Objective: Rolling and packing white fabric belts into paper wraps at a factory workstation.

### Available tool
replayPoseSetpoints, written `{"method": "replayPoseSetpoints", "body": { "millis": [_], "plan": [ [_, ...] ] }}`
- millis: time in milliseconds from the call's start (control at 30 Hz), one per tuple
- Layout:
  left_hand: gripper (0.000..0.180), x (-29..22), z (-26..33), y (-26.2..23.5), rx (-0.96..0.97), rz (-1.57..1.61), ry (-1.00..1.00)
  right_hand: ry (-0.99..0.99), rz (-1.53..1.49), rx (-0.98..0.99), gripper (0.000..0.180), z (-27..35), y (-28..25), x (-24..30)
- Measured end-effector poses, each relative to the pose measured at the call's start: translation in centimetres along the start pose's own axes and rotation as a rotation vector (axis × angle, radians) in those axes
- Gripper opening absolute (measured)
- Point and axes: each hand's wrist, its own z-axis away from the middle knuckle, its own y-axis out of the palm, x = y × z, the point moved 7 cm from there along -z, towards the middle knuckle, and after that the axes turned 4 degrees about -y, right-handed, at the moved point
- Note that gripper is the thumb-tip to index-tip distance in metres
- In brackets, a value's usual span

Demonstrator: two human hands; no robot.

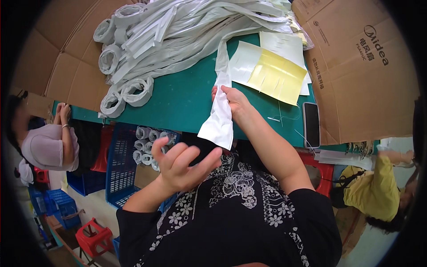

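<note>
My right hand (235, 101) grips a long white fabric strip (218, 122) near its end, the thumb on top. The strip's free end hangs toward me past the table's near edge, and its other end runs up to a large heap of white strips (178, 49). My left hand (181, 161) is raised in front of my body, fingers apart and partly curled, with nothing in it. It is below and to the left of the strip's end, apart from it.
Several rolled white strips (137, 92) lie at the table's left. Yellow (279, 75) and white sheets, loose threads and a phone (311, 125) lie right. Cardboard walls (356, 75) flank the green table (178, 107). A blue crate (119, 162) holds rolls. Two people work at the sides.
</note>
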Motion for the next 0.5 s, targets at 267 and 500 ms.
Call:
{"method": "replayPoseSetpoints", "body": {
  "millis": [267,500],
  "plan": [
    [0.034,1.9,-3.3,2.1,0.204,0.3,0.136,-0.159,0.167,0.02,0.03,0.4,-0.6,0.6],
    [0.021,1.8,-1.0,3.4,0.326,0.287,0.087,-0.117,0.113,0.191,0.035,3.6,0.6,1.1]
  ]
}}
